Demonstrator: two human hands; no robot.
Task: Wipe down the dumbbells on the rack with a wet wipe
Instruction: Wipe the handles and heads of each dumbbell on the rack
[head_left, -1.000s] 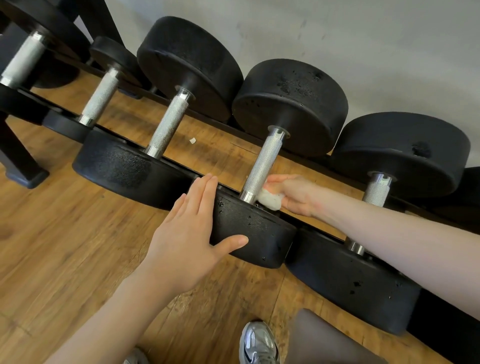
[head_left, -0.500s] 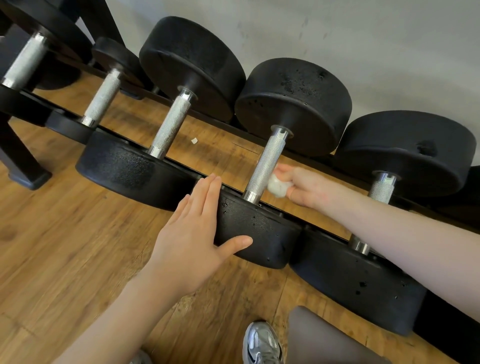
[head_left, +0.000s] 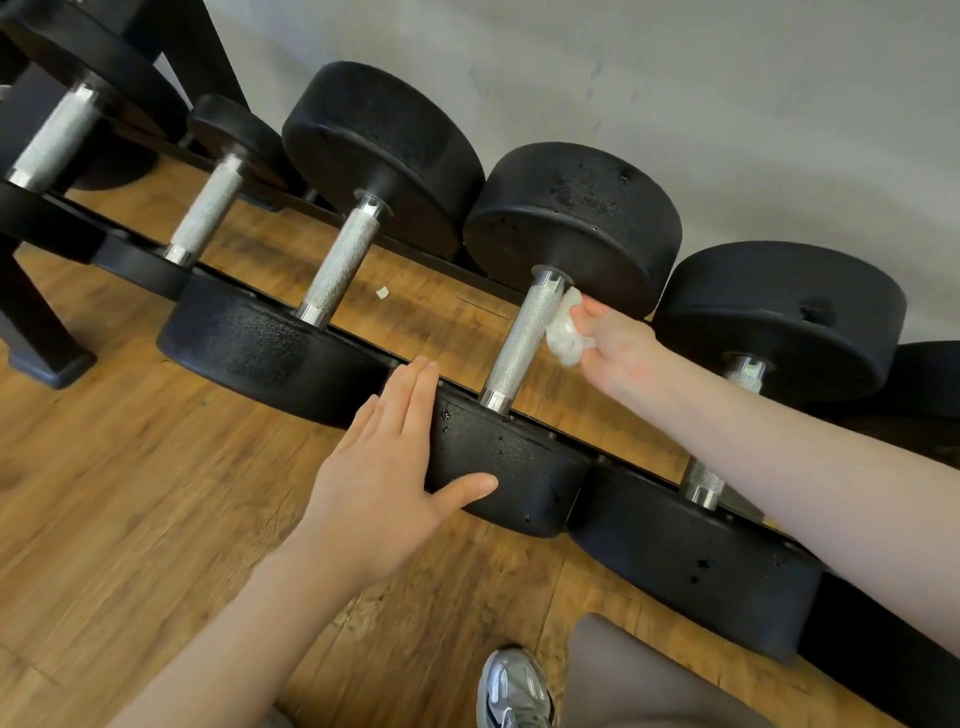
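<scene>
A person's right hand pinches a crumpled wet wipe against the far end of a knurled steel handle on a dumbbell mid-rack, while the left hand, fingers flat and straight, presses on its near head. The cast weight looks heavy and unlikely to roll; the soft, damp wipe should drag on the rough knurling, so wrapping it around the bar seems best.

1. Dumbbells sit side by side on the rack, wall behind.
2. Left hand rests on the middle dumbbell, near end.
3. Right hand presses the wipe against its handle's right side, near the far end.
</scene>
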